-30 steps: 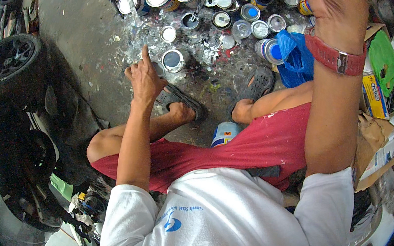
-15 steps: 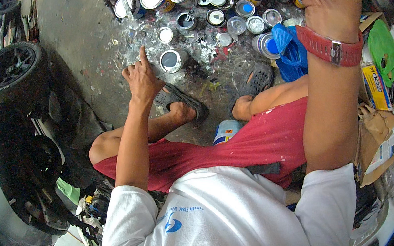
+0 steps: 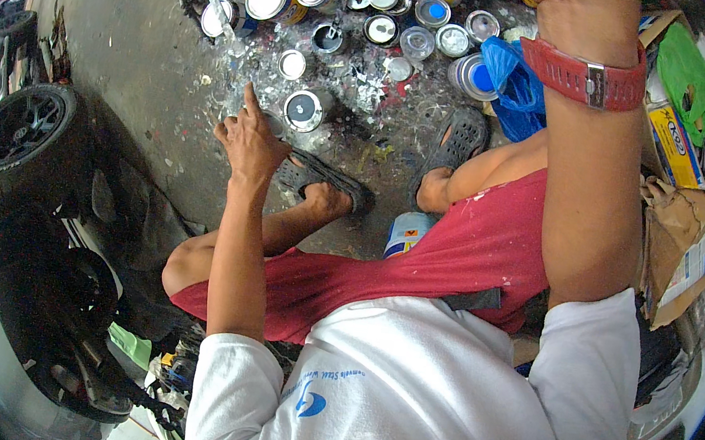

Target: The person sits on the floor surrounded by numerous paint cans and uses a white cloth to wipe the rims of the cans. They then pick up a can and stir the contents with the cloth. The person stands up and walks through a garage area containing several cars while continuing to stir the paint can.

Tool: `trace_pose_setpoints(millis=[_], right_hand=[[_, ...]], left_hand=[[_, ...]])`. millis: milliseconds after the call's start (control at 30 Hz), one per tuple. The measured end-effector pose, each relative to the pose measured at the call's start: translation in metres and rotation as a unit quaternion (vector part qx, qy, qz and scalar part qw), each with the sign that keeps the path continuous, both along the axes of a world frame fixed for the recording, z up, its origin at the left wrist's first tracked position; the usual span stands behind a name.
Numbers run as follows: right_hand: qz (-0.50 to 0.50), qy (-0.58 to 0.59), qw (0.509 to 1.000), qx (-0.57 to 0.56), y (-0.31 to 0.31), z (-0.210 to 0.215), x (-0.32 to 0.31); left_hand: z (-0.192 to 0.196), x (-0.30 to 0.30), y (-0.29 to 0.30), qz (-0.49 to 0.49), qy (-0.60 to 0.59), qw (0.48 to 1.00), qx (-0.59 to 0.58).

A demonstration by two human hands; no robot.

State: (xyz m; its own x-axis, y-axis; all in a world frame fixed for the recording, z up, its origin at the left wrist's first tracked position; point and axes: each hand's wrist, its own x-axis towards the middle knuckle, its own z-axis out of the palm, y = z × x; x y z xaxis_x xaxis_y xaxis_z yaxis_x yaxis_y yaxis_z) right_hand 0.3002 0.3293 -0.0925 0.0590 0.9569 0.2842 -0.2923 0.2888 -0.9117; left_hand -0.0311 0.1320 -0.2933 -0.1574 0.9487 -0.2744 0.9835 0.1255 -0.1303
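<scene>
My left hand (image 3: 252,144) is over the floor left of an open can of grey paint (image 3: 303,111). Its index finger points away from me and the other fingers are bent. A greyish rounded edge shows beside them; what they hold, I cannot make out. A small pale spot lies on the grey paint. Beyond it sits a small round container with a white top (image 3: 292,64). My right hand (image 3: 584,18), above a red wristwatch (image 3: 594,81), is raised at the top edge. Its fingers are cut off, so any grip is hidden.
Several paint cans and lids crowd the paint-spattered floor, among them a dark open can (image 3: 327,38). A blue plastic bag (image 3: 518,91) and a cardboard box (image 3: 683,252) are on the right. A car wheel (image 3: 24,136) is at left; a blue-white container (image 3: 408,231) stands between my legs.
My left hand has shifted slightly left, and a greyish edge now shows beside it. A pale spot has appeared on the grey paint. My right arm stays raised.
</scene>
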Motion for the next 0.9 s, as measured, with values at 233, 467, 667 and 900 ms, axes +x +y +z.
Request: trace_pose_setpoints(millis=[233,467,667,900], right_hand=[[0.156,0.066,0.985,0.014,-0.01,0.0,0.024],[0.054,0.011,0.998,0.029,0.005,-0.009,0.012],[0.085,0.061,0.994,0.025,0.003,-0.009,0.023],[0.05,0.075,0.996,-0.003,0.009,-0.013,0.021]], left_hand=[[0.007,-0.004,-0.002,0.02,-0.002,1.0,-0.003],[0.011,-0.007,-0.008,0.058,-0.042,0.997,0.039],[0.01,-0.004,-0.011,0.139,-0.205,0.965,0.089],[-0.033,0.049,0.009,0.153,-0.355,0.907,0.165]])
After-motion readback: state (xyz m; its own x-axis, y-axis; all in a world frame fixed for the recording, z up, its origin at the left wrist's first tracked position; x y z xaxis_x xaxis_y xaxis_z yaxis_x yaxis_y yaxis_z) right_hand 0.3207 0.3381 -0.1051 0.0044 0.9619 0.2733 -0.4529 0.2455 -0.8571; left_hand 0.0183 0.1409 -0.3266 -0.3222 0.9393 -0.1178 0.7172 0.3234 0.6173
